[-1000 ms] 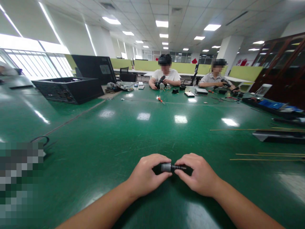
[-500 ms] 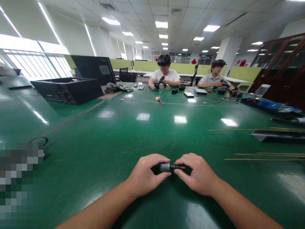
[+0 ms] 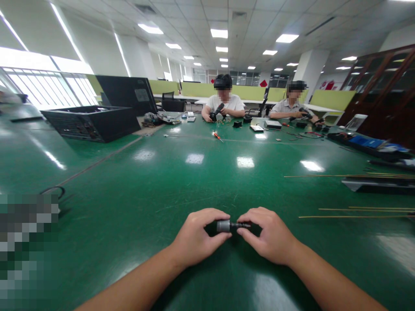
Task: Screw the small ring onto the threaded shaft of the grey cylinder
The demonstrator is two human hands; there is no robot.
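Just above the green tabletop, a small grey metal cylinder [image 3: 223,226] lies level between my two hands. My left hand [image 3: 196,235] pinches it between thumb and fingers from the left side. Out of its right end comes a thin dark shaft [image 3: 241,225] with a spiral along it, either a coil or a thread; I cannot tell which. My right hand [image 3: 269,235] has its thumb and fingertips closed round this spiral shaft. A short gap separates the fingertips of the two hands.
Thin yellowish rods [image 3: 353,217] and a dark metal channel [image 3: 372,185] lie to the right. An open black computer case [image 3: 94,123] stands at the far left. An orange screwdriver [image 3: 218,137] lies ahead. Two people [image 3: 223,103] work across the green table [image 3: 181,185].
My left hand and the grey cylinder have shifted very slightly left, so the gap between my fingertips is a little wider. Both hands keep their pinch.
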